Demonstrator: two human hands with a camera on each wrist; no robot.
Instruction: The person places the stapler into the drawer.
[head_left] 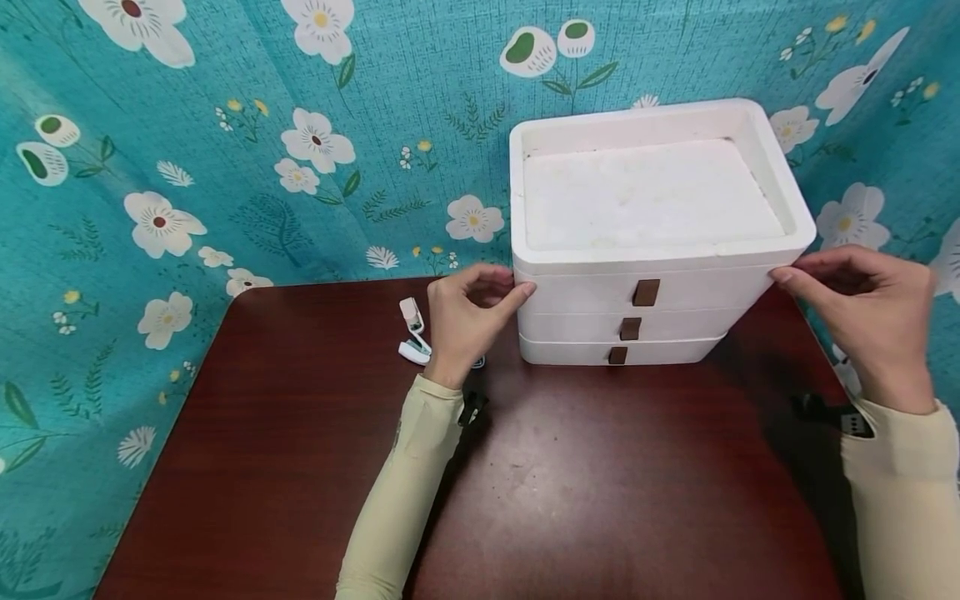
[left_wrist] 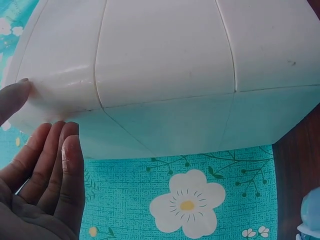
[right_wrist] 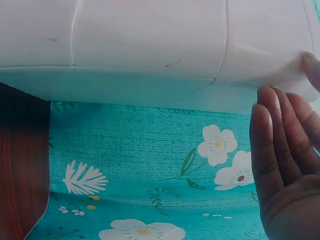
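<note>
A white three-tier drawer unit (head_left: 585,292) with small brown pull tabs and a shallow, rimmed top stands at the back of the table. My left hand (head_left: 468,321) holds its left front corner just below the top rim, thumb on the front face and fingers at the side. At the opposite corner my right hand (head_left: 873,312) holds it the same way. The left wrist view shows the thumb (left_wrist: 16,97) against the front and the other fingertips close at the side wall. In the right wrist view, the right fingers (right_wrist: 267,130) reach up to the side wall.
Left of the unit, partly behind my left hand, lie small white-and-pale-green items (head_left: 412,329). The dark red-brown table (head_left: 300,450) backs onto a teal floral cloth (head_left: 225,167). A pale blue object (left_wrist: 311,212) shows at the left wrist view's edge.
</note>
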